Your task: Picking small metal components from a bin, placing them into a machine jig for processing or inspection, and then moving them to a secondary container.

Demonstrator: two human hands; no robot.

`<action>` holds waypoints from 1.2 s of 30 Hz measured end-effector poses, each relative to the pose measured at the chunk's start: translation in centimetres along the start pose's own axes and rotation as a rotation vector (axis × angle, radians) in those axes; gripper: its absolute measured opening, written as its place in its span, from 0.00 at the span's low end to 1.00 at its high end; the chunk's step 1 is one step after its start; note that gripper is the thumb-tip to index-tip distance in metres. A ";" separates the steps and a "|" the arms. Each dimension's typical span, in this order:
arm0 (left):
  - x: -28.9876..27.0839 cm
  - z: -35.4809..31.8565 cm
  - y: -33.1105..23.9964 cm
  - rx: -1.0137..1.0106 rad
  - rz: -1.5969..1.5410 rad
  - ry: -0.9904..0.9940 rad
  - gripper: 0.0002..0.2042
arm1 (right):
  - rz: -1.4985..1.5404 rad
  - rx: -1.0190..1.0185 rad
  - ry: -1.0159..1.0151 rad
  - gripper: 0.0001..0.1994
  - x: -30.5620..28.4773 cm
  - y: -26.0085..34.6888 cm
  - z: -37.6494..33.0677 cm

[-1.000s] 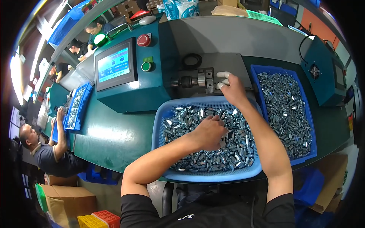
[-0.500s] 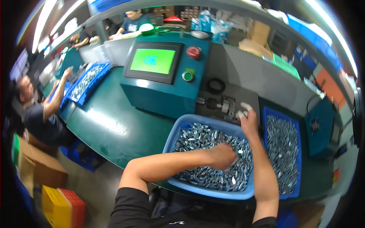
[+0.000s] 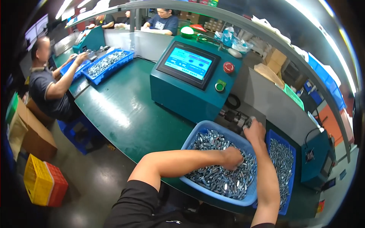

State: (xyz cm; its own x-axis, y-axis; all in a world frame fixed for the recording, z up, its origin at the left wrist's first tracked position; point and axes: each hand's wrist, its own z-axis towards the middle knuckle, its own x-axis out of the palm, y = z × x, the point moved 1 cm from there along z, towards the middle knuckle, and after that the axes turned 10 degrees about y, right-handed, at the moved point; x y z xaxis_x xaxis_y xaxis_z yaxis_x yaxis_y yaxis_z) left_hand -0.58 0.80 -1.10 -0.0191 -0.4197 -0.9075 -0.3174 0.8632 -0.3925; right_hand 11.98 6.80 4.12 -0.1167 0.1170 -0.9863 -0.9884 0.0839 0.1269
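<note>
The left hand (image 3: 232, 157) has its fingers curled down into the heap of small silvery metal parts (image 3: 220, 174) filling the near blue tray (image 3: 197, 133), seemingly closed on a few, though what exactly they grip cannot be told. The right hand (image 3: 254, 131), at one o'clock from it, pinches closed at the small metal fixture (image 3: 234, 117) just beyond the tray's far rim, probably seating a part there. At three o'clock a second blue tray (image 3: 291, 178) holds more such parts, both trays within easy reach on the green desk (image 3: 121, 110), with the teal control box (image 3: 190, 81) and its screen at eleven o'clock.
</note>
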 end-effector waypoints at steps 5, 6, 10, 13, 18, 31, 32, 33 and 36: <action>0.1 0.6 0.1 -0.017 -0.006 -0.016 0.13 | 0.050 0.078 -0.073 0.25 -2.1 -1.7 -0.3; 0.4 0.5 0.1 0.001 -0.005 0.000 0.13 | 0.098 0.089 -0.161 0.26 -2.4 -2.9 -0.8; 0.7 -0.1 1.0 -0.016 0.027 -0.004 0.12 | -0.083 0.378 -0.054 0.27 -2.6 -11.3 -3.0; -0.9 -0.3 0.7 -0.003 -0.174 -0.010 0.11 | -0.197 0.443 0.064 0.22 -3.1 -18.4 -6.8; -1.8 -2.0 2.6 0.022 -0.377 -0.174 0.12 | -0.046 0.641 0.544 0.21 -5.4 -17.2 -7.4; -5.2 -1.0 0.5 0.029 0.084 -0.531 0.12 | 0.973 0.426 -0.378 0.29 3.8 -5.6 -1.0; -6.2 -0.8 0.3 0.016 0.177 -0.567 0.11 | 0.993 0.435 -0.385 0.29 3.7 -5.6 -1.0; -7.3 -0.5 0.4 -0.011 0.263 -0.583 0.11 | 1.041 0.446 -0.384 0.29 3.6 -5.5 -0.8; -9.5 1.9 1.0 -0.042 0.345 -0.615 0.10 | 1.191 0.401 -0.356 0.30 4.2 -5.6 -0.7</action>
State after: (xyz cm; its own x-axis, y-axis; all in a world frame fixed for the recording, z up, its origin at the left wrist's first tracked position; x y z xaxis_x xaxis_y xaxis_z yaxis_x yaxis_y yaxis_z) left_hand 1.06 6.17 6.89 0.4106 0.1213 -0.9037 -0.4260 0.9018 -0.0725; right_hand 16.92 6.11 -0.77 -0.8016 0.5722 -0.1730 -0.1920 0.0277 0.9810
